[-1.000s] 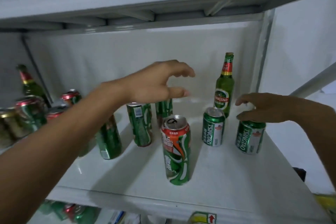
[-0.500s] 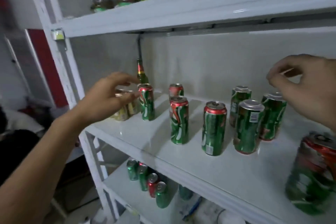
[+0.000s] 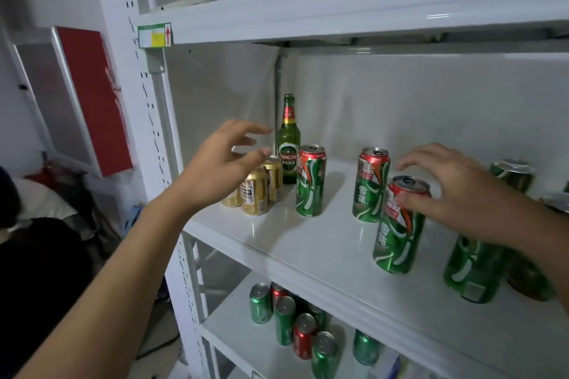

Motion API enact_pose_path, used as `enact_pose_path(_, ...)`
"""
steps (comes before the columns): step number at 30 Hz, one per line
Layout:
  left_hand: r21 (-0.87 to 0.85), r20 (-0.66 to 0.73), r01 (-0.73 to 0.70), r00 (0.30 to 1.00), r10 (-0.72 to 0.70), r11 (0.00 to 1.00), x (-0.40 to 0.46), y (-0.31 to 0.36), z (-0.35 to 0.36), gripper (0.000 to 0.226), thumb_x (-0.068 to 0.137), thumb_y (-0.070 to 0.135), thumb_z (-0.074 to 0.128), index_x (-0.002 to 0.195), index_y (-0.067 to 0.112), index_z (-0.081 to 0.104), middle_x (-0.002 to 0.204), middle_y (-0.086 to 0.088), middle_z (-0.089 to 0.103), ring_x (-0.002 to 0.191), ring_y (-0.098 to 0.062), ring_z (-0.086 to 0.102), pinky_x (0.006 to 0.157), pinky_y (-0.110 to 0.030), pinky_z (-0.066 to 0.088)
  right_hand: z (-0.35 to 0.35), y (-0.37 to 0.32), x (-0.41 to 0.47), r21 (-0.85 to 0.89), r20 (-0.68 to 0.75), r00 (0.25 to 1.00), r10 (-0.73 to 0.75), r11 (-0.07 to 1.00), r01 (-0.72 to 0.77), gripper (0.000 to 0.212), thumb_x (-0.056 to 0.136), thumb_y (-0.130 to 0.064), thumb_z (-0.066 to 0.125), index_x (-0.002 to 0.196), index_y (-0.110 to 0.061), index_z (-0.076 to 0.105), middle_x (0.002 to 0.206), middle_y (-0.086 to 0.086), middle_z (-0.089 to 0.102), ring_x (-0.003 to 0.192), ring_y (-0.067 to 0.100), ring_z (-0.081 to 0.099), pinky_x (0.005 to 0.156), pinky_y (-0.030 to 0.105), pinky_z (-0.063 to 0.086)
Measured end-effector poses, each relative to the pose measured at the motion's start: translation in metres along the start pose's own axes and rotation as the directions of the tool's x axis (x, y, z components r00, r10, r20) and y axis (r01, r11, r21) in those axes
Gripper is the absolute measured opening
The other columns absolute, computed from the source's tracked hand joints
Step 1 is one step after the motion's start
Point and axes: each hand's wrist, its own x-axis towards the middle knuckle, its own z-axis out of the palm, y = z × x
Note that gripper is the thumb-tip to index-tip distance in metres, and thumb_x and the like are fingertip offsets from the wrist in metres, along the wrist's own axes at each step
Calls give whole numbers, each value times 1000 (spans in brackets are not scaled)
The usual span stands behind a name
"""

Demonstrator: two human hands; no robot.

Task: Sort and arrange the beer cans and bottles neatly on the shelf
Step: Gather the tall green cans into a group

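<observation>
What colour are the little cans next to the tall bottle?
Gold. The small cans beside the green beer bottle show best in the head view.

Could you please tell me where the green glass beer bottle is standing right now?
The green bottle stands upright at the back left corner of the middle shelf, behind the gold cans and just left of a tall green-and-red can.

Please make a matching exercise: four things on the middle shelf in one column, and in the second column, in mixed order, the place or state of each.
1. green glass bottle
2. gold cans
3. right hand
4. left hand

A. thumb touches the top of a tall red-and-green can
B. fingers spread, holding nothing
C. stands in the back left corner
D. clustered near the shelf's left front

Pairs: 1-C, 2-D, 3-A, 4-B
</observation>
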Motion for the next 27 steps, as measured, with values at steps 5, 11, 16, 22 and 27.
enact_pose_path(5,36,71,-68,995,66,997,43,-14,22,32,98,36,63,129,31,62,133,9,53,123,-6,54,100,-34,51,16,19,25,-88,173,985,23,996,-8,63,76,-58,65,132,-35,49,125,-19,47,113,6,48,97,35,49)
enact_pose_path(11,119,250,-141,962,108,983,87,-38,54,45,95,35,69,137,29,57,137,8,49,125,-11,51,107,-34,45,24,25,39,-40,271,957,107,994,-99,56,82,-44,78,125,-49,42,122,-18,53,104,0,56,78,13,46)
enact_pose_path(16,143,409,-209,903,134,967,126,-68,70,60,92,35,71,146,29,46,147,3,40,135,-15,40,109,-30,34,25,26,43,-19,264,941,214,976,-216,58,75,-50,83,120,-53,47,119,-24,61,104,-3,62,89,21,55)
enact_pose_path(22,90,503,-351,824,261,932,157,-101,95,65,81,38,82,136,28,51,129,2,52,117,-16,53,103,-30,46,21,8,48,23,241,909,341,934,-357,53,72,-34,89,114,-46,59,103,-27,69,93,-6,68,84,31,60)
enact_pose_path(27,71,558,-359,788,261,931,166,-106,105,78,79,39,85,144,29,44,124,1,49,111,-18,53,98,-34,49,24,-3,63,11,214,908,361,928,-372,59,70,-30,91,121,-39,63,108,-22,72,96,-7,67,89,28,58)
